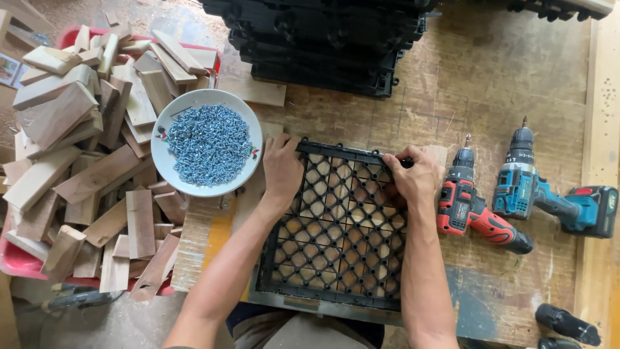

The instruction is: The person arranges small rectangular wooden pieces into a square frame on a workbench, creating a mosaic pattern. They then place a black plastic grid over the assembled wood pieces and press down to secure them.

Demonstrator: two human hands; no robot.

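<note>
Both hands are gripping the far edge of a black plastic grid [336, 226] lying on the desk [491, 77]; left hand [281, 167] fingers curling over the left corner, right hand [411, 176] fingers pinching the right corner; grid extending nearward.

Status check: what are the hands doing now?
Left hand and right hand gripping black grid's far edge. Wood pieces beneath. Nothing in the way.

a woodworking workshop
two cordless drills [510, 194], a plate of screws [208, 143] and a heap of wood offcuts [84, 155] on a scarred wooden table [491, 84].
</note>
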